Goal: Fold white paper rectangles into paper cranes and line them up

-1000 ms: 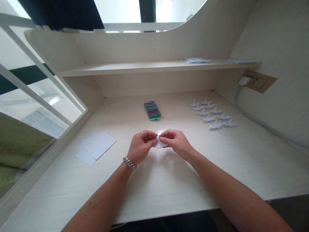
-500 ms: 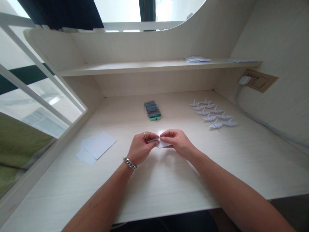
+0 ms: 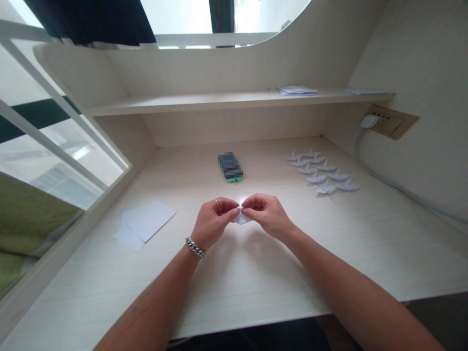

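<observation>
My left hand (image 3: 214,222) and my right hand (image 3: 266,213) meet over the middle of the pale wooden desk (image 3: 234,282). Both pinch a small folded piece of white paper (image 3: 241,217) between thumb and fingertips. Most of the paper is hidden behind my fingers. A ring sits on my left hand and a chain bracelet on that wrist.
A stack of white paper sheets (image 3: 146,223) lies to the left. Several folded paper cranes (image 3: 321,171) stand in rows at the right. A phone in a green case (image 3: 230,168) lies behind my hands. More paper (image 3: 298,90) rests on the shelf. A plug and cable (image 3: 369,122) run along the right wall.
The fingertips of both hands shifted slightly on the folded paper, spreading a little and pinching together again. The hands stayed in the same spot.
</observation>
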Tool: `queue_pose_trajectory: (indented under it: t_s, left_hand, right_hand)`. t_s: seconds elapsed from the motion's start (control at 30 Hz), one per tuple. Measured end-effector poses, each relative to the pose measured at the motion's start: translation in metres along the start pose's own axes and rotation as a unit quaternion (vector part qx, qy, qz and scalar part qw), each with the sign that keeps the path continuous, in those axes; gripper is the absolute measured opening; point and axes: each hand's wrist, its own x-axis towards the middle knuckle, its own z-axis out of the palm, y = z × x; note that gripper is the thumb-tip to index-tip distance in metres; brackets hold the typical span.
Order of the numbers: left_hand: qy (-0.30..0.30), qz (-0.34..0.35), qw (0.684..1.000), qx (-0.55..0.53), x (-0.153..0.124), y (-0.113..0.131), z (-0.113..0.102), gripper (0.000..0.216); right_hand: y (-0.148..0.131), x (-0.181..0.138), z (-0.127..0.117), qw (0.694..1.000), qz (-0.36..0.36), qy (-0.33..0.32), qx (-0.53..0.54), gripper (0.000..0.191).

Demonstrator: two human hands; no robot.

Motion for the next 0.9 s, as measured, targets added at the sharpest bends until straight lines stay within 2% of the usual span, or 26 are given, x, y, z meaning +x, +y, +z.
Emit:
queue_pose_trajectory:
  t_s: [0.2,0.43,0.57,0.77,0.9]
  left_hand:
    - [0.047,0.019,0.999,0.0,0.0004,-0.0034,0.0041,0.019]
    - [-0.008,-0.036,0.999,-0.022,0.0005,-0.0015,0.0001,0.026]
    - [-0.038,-0.014,0.999,0.016,0.0002,-0.0025,0.0006,0.028]
    - [0.014,0.021,1.0,0.009,0.0024,-0.0083,0.0007,0.021]
    - [0.015,0.029,0.999,0.022,0.0022,-0.0089,-0.001,0.02]
  right_hand:
    - [-0.001,-0.0008,0.0046,1.0,0.015,0.001,0.007,0.019]
    - [-0.0028,-0.0011,0.0001,0.999,0.001,-0.01,-0.038,0.014]
    - [-0.0062,-0.0024,-0.0001,0.999,0.0,-0.013,-0.045,0.012]
    - [-0.0041,0.001,-0.0023,0.999,0.006,-0.021,-0.047,0.013]
    - [-0.0065,0.0004,-0.0043,0.998,0.034,-0.037,-0.03,0.019]
